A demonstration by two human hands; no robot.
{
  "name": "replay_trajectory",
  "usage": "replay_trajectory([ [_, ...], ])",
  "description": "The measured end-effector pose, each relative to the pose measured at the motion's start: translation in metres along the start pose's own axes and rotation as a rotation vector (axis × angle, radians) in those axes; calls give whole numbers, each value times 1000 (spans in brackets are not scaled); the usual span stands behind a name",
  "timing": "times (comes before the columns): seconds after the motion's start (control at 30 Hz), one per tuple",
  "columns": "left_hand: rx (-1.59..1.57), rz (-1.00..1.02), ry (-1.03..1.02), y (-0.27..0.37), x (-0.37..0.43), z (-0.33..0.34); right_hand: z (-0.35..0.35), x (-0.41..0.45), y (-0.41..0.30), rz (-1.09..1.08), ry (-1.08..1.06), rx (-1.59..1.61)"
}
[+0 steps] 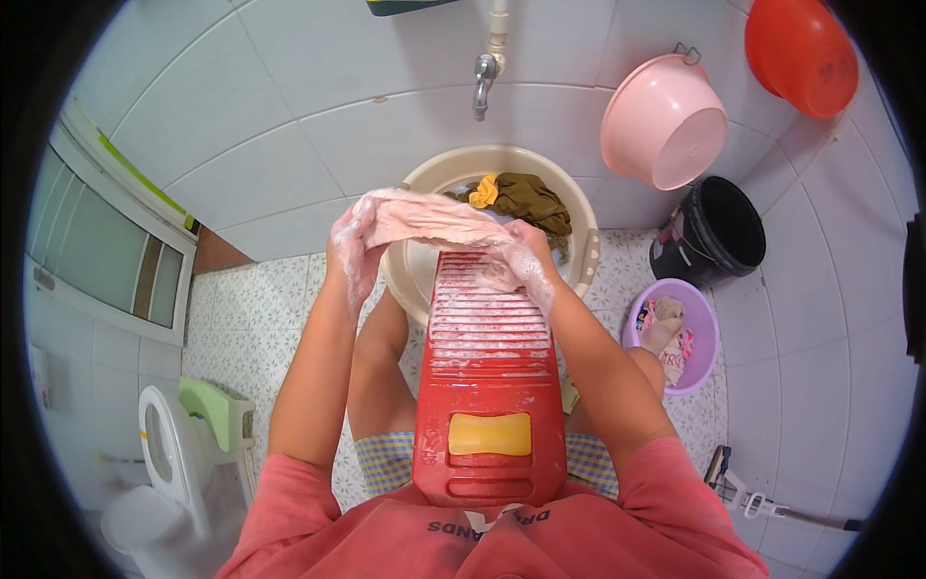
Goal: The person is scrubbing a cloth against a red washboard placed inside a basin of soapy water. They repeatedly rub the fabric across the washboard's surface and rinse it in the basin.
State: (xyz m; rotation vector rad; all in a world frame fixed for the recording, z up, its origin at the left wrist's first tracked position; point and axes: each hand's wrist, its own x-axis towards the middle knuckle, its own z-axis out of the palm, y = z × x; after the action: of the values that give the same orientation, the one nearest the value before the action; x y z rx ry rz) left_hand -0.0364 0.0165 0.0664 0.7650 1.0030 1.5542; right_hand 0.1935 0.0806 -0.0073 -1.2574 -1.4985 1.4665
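A soapy pink cloth [434, 219] is stretched between my two hands above the top of a red plastic washboard [490, 391]. Suds cover my left hand [356, 242], which grips one end of the cloth. My right hand [532, 253], also foamy, grips the other end, and part of the cloth hangs onto the washboard's ridges. A yellow bar of soap [490, 434] lies in the board's recess. The board's far end reaches over a beige plastic basin [414, 279], where an olive-green garment [534, 201] and a small yellow cloth [483, 191] lie.
A metal tap [483, 83] sticks out from the tiled wall beyond the basin. To the right stand a black bucket [712, 231] and a purple basin [700, 369] holding clothes. Pink [665, 119] and red [803, 58] basins hang above. At the lower left is a white toilet [177, 470].
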Motion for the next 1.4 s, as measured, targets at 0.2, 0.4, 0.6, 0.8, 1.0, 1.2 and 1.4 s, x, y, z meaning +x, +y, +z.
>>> replay_trajectory([
  [0.2, -281, -413, 186, -59, 3, -37, 7, -8, -23, 272, -320, 758],
  [0.4, -505, -588, -250, -72, -20, -5, 9, -23, -48, 331, -510, 1226],
  [0.6, -540, -656, -238, -94, -16, -31, -16, -8, -2, 281, -415, 1165],
  [0.8, 609, -316, -121, -89, -35, -8, -24, -38, 26, 198, 31, 220],
  [1.0, 1284, 442, -370, -100, -65, 19, -2, -79, 28, -359, 177, -676],
  [1.2, 1589, 234, -231, -141, -28, 32, 17, -33, 47, -254, -45, -1088],
  [1.4, 1781, 287, -160, -158, 18, 31, 28, 21, 57, -281, 143, -1263],
])
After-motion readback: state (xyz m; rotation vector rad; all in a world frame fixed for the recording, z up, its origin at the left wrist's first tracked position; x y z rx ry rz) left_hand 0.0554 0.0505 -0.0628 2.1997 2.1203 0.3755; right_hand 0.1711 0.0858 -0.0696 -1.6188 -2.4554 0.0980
